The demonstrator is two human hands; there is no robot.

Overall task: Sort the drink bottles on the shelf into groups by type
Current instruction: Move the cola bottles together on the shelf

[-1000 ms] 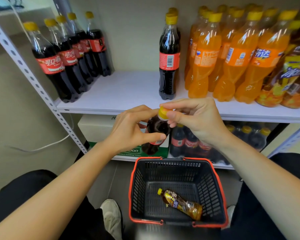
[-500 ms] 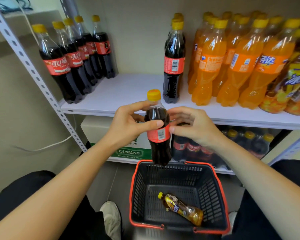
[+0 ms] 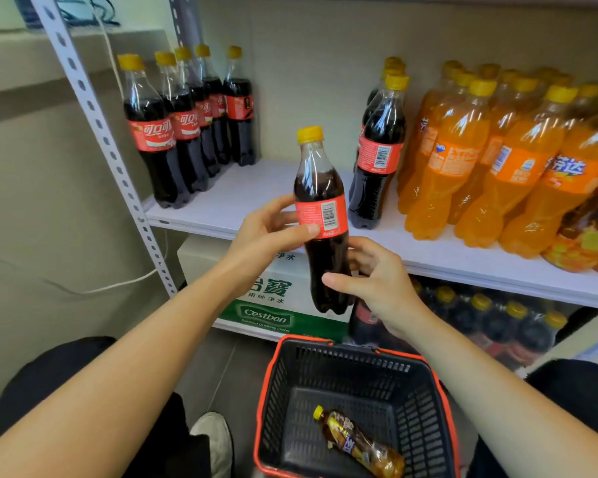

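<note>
While the cola bottle (image 3: 320, 188) hangs upright before the near edge of the shelf (image 3: 256, 191), the left hand (image 3: 266, 232) wraps its label and the right hand (image 3: 377, 288) pinches its lower body, likely steadying it for the left cola group (image 3: 173, 132)

The held cola bottle (image 3: 320, 215) has dark contents, a yellow cap and a red label. It is upright in the air just before the front edge of the white shelf (image 3: 277, 188), gripped by the left hand (image 3: 266, 232) at the label and the right hand (image 3: 377, 284) lower down. The cola row (image 3: 183, 132) stands upright at the shelf's left end. The second cola cluster (image 3: 378, 157) stands mid-shelf, just beside the orange soda bottles (image 3: 480, 160) on the right. The tea bottle (image 3: 359, 443) lies on its side below the shelf.
</note>
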